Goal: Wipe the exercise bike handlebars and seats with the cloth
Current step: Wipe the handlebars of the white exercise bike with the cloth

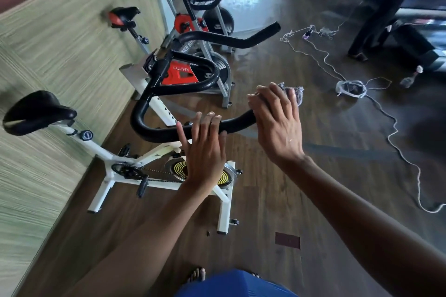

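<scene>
The white-framed exercise bike stands nearest on the dark wooden floor. Its black curved handlebars are being wiped now. Its black padded seat has no hand near it, so I judge it is left to do, as are the red and grey bike and those behind. The left hand rests on the near bar, fingers straight and a little spread. The right hand, fingers together and bent, holds the small grey knitted cloth over the bar's end.

Grey cloth at black handlebar tip; black seat leftward.
</scene>
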Demonstrator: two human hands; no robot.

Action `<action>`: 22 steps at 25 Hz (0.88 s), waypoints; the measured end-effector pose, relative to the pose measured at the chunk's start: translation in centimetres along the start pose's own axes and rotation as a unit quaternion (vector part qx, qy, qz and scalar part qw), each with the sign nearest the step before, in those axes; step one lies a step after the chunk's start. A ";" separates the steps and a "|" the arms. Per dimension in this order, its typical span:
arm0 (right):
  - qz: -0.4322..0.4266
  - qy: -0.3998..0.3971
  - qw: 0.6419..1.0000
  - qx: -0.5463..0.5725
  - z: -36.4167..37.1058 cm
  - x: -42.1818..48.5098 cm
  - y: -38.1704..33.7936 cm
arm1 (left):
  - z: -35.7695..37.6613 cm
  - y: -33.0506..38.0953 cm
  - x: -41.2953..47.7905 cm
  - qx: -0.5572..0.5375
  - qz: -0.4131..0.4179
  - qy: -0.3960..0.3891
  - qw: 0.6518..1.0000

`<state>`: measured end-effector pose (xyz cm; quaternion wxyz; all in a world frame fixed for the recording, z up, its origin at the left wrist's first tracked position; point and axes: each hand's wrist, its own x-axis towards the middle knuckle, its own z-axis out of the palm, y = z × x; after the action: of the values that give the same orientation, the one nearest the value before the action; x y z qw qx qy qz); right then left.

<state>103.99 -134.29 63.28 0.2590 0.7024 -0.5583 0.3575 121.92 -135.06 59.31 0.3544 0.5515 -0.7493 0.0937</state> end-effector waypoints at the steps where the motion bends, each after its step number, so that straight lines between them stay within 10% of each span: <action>1: 0.009 0.003 1.000 0.003 0.0 0.1 0.1 | 0.1 0.1 0.0 -0.002 0.000 0.004 1.000; 22: -0.019 -0.035 0.999 0.022 -0.5 0.5 0.5 | -0.4 1.0 0.1 -0.017 -0.031 -0.027 0.999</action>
<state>103.50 -134.30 63.97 0.2306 0.7306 -0.5455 0.3397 121.19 -134.54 59.89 0.3460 0.5705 -0.7428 0.0556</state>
